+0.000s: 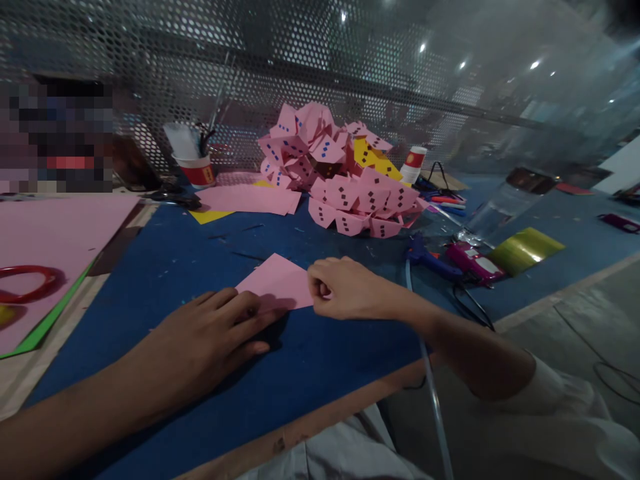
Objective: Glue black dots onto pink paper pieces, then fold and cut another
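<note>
Far left of the left hand (215, 333), I get only part of a red handle (49, 279), cut off by the frame edge on a large pink sheet (65, 233); past it, a pixelated block (60, 140) hides whatever is there. The left hand itself lies palm down, loosely open, fingers bent and thumb held apart, its fingertips at the left corner of a small pink paper (277, 283) and covering it. I can't tell whether they press or merely touch. That paper lies on the blue tabletop (150, 267) between the two hands. Beyond it, pink folded pieces (373, 200) overlap too much for me to count. At the paper's right corner, the right hand (345, 290) is curled into a loose fist that hides the corner, so I can't tell whether it pinches the paper. Right of that fist, a blue glue gun (435, 262) lies near a magenta device (475, 263) whose markings I can't read.
</note>
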`<action>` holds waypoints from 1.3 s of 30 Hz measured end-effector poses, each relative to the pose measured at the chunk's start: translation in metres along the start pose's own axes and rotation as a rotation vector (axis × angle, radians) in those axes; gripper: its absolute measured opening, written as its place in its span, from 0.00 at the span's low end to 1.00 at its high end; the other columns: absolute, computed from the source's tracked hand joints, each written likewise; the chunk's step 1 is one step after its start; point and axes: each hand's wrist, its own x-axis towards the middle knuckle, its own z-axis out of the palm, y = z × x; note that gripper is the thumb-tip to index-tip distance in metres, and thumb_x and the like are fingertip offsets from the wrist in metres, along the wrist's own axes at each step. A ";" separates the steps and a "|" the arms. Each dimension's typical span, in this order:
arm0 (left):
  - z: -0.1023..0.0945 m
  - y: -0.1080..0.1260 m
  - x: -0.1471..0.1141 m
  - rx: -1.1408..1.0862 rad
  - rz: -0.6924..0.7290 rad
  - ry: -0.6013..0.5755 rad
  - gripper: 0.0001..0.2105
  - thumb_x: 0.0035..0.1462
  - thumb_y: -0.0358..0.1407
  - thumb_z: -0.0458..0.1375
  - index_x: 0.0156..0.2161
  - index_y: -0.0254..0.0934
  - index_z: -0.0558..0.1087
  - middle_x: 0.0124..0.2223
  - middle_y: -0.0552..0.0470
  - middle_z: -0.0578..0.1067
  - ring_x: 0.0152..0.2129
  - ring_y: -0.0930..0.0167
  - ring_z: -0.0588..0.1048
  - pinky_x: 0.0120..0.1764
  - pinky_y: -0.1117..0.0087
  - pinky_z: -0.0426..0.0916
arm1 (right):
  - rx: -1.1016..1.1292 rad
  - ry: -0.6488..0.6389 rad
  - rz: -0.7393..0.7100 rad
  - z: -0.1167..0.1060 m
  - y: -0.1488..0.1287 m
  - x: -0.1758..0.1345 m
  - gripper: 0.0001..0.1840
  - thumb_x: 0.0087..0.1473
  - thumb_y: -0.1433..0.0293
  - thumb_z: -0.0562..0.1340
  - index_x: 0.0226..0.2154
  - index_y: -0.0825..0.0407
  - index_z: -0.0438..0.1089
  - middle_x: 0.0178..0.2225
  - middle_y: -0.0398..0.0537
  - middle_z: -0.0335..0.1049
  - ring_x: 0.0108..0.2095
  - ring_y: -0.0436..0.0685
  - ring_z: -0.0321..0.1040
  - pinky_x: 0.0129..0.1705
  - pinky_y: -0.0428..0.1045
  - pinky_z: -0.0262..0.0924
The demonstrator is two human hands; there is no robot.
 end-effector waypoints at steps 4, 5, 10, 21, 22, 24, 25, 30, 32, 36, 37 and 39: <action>0.000 0.000 0.001 -0.017 -0.011 -0.005 0.20 0.72 0.45 0.52 0.65 0.48 0.68 0.48 0.46 0.77 0.40 0.62 0.74 0.42 0.61 0.69 | 0.012 -0.016 -0.010 -0.005 0.004 -0.003 0.01 0.52 0.71 0.61 0.30 0.51 0.67 0.34 0.43 0.73 0.33 0.52 0.63 0.36 0.50 0.47; -0.001 0.000 0.001 -0.022 -0.011 -0.003 0.20 0.72 0.45 0.52 0.66 0.48 0.67 0.48 0.46 0.77 0.40 0.62 0.74 0.42 0.60 0.69 | 0.015 -0.022 -0.011 -0.006 0.004 -0.003 0.01 0.52 0.72 0.61 0.30 0.51 0.67 0.34 0.42 0.73 0.33 0.52 0.63 0.36 0.50 0.47; -0.002 0.001 0.002 -0.038 -0.014 0.006 0.23 0.72 0.43 0.53 0.70 0.51 0.62 0.48 0.47 0.77 0.39 0.63 0.74 0.42 0.62 0.69 | 0.026 -0.081 0.006 -0.016 0.010 -0.006 0.01 0.52 0.73 0.61 0.30 0.51 0.67 0.33 0.42 0.73 0.32 0.52 0.64 0.36 0.49 0.48; -0.003 0.002 0.002 -0.022 -0.011 -0.006 0.23 0.73 0.44 0.51 0.70 0.51 0.61 0.47 0.46 0.77 0.39 0.62 0.75 0.42 0.61 0.69 | 0.083 -0.182 0.019 -0.028 0.019 -0.008 0.02 0.52 0.73 0.61 0.30 0.50 0.67 0.34 0.42 0.74 0.32 0.51 0.66 0.33 0.48 0.52; -0.003 0.002 0.002 -0.021 -0.012 -0.007 0.23 0.73 0.44 0.51 0.70 0.51 0.61 0.47 0.46 0.77 0.39 0.62 0.75 0.42 0.61 0.69 | 0.095 -0.173 0.013 -0.026 0.019 -0.007 0.02 0.52 0.73 0.61 0.31 0.51 0.68 0.34 0.42 0.74 0.32 0.51 0.67 0.33 0.48 0.53; -0.003 0.001 0.003 -0.020 -0.005 0.000 0.23 0.73 0.45 0.51 0.70 0.51 0.62 0.47 0.46 0.77 0.38 0.62 0.75 0.42 0.61 0.69 | 0.105 -0.143 -0.003 -0.023 0.017 -0.006 0.02 0.53 0.73 0.62 0.31 0.51 0.68 0.34 0.43 0.74 0.33 0.52 0.67 0.34 0.48 0.53; -0.002 0.001 0.003 -0.019 -0.005 -0.001 0.24 0.73 0.45 0.51 0.70 0.51 0.61 0.47 0.47 0.77 0.38 0.62 0.75 0.42 0.61 0.69 | 0.103 -0.124 -0.009 -0.021 0.015 -0.005 0.01 0.53 0.73 0.62 0.31 0.51 0.68 0.35 0.43 0.74 0.34 0.52 0.67 0.35 0.48 0.53; -0.003 0.001 0.003 -0.008 -0.011 -0.011 0.25 0.72 0.45 0.51 0.71 0.52 0.60 0.48 0.47 0.77 0.39 0.62 0.75 0.43 0.61 0.70 | 0.080 -0.088 -0.014 -0.017 0.013 -0.004 0.01 0.53 0.73 0.61 0.31 0.51 0.68 0.34 0.43 0.73 0.33 0.52 0.66 0.34 0.48 0.51; -0.003 0.001 0.002 -0.010 -0.014 -0.018 0.24 0.73 0.44 0.51 0.71 0.52 0.60 0.48 0.47 0.78 0.39 0.62 0.75 0.42 0.61 0.70 | 0.075 -0.114 -0.023 -0.019 0.015 -0.005 0.02 0.53 0.73 0.61 0.31 0.51 0.68 0.34 0.42 0.73 0.34 0.52 0.66 0.34 0.48 0.51; -0.003 0.001 0.000 -0.011 -0.023 -0.012 0.25 0.73 0.45 0.51 0.71 0.54 0.60 0.47 0.47 0.78 0.38 0.62 0.76 0.41 0.61 0.71 | 0.072 -0.182 -0.008 -0.026 0.020 -0.006 0.02 0.52 0.73 0.62 0.31 0.50 0.67 0.34 0.43 0.73 0.34 0.53 0.67 0.34 0.48 0.52; -0.002 0.000 0.000 -0.012 -0.025 -0.007 0.25 0.72 0.46 0.51 0.71 0.54 0.60 0.47 0.47 0.78 0.38 0.62 0.76 0.41 0.61 0.71 | 0.072 -0.202 0.002 -0.028 0.021 -0.007 0.03 0.52 0.73 0.62 0.32 0.50 0.67 0.35 0.43 0.74 0.34 0.53 0.67 0.34 0.48 0.52; -0.002 0.000 -0.001 -0.014 -0.025 0.001 0.25 0.72 0.46 0.51 0.71 0.55 0.60 0.46 0.47 0.78 0.38 0.62 0.76 0.40 0.61 0.71 | 0.064 -0.235 0.019 -0.032 0.022 -0.007 0.03 0.51 0.73 0.62 0.32 0.50 0.67 0.35 0.43 0.74 0.33 0.53 0.66 0.33 0.47 0.52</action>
